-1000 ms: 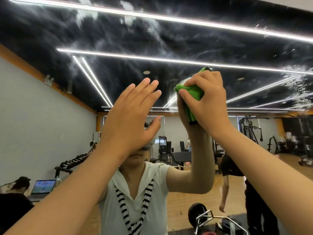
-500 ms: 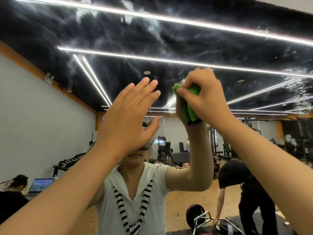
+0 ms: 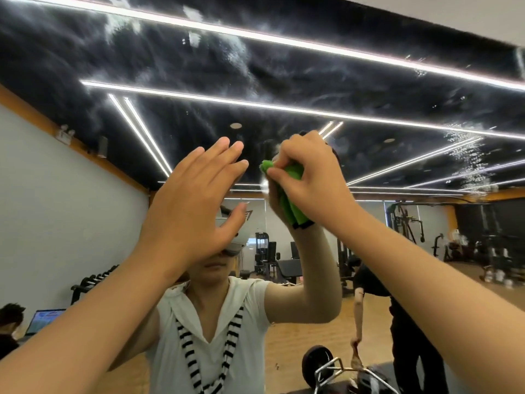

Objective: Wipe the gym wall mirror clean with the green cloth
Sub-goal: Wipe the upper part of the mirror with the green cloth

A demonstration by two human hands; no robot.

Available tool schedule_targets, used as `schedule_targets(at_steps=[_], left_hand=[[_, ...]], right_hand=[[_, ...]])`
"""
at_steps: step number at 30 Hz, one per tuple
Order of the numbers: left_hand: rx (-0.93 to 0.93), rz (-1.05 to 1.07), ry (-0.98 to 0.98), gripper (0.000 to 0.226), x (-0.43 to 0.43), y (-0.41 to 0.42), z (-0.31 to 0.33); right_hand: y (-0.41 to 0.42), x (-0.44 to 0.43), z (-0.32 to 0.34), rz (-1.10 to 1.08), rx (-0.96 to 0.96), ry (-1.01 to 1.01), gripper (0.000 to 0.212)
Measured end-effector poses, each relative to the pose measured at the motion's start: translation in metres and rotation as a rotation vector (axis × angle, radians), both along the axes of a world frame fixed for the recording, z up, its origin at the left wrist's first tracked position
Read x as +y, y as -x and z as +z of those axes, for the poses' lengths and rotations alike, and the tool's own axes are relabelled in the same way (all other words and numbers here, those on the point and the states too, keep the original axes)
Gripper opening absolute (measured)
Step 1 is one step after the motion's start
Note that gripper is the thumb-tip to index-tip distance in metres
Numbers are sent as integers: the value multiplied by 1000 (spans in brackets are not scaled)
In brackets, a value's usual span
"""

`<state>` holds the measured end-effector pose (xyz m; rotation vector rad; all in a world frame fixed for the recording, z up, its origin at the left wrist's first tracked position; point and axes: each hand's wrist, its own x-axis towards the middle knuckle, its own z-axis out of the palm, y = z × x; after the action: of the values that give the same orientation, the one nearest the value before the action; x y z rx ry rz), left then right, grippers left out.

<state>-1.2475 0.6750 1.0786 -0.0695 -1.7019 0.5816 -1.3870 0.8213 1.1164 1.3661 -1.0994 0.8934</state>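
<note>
The wall mirror [image 3: 284, 81] fills the view, smeared with whitish streaks across its upper part. My right hand [image 3: 309, 180] is bunched around the green cloth [image 3: 294, 194] and presses it against the glass at about head height. My left hand [image 3: 196, 206] is open, fingers together, palm flat toward the mirror just left of the cloth. My own reflection in a white top sits behind both hands.
Reflected in the glass are a dumbbell rack [image 3: 93, 282], a laptop [image 3: 45, 319], weight machines [image 3: 409, 223], a barbell plate [image 3: 318, 362] and another person in black [image 3: 397, 322] bending over. The mirror's top edge [image 3: 454, 32] runs along the upper right.
My right hand has slid the cloth slightly down and left on the glass and rolled its grip. The left hand stays flat in place. The person in black has moved left in the reflection.
</note>
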Motion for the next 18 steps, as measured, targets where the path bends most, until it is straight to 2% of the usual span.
schedule_targets(at_steps=[6,10,15,18], left_hand=[[-22,7,-11,62,1,-1,1],[-17,4,-7,61,1,-1,0],[-16,-4,-10,61,2,-1,1],[-15,-4,-9,61,1,-1,0]], right_hand=[[8,10,24,10,-101,146,25],[9,6,-1,14,22,47,23],[1,11,27,-46,-90,88,25],[-3,-2,2,-27,27,-15,18]])
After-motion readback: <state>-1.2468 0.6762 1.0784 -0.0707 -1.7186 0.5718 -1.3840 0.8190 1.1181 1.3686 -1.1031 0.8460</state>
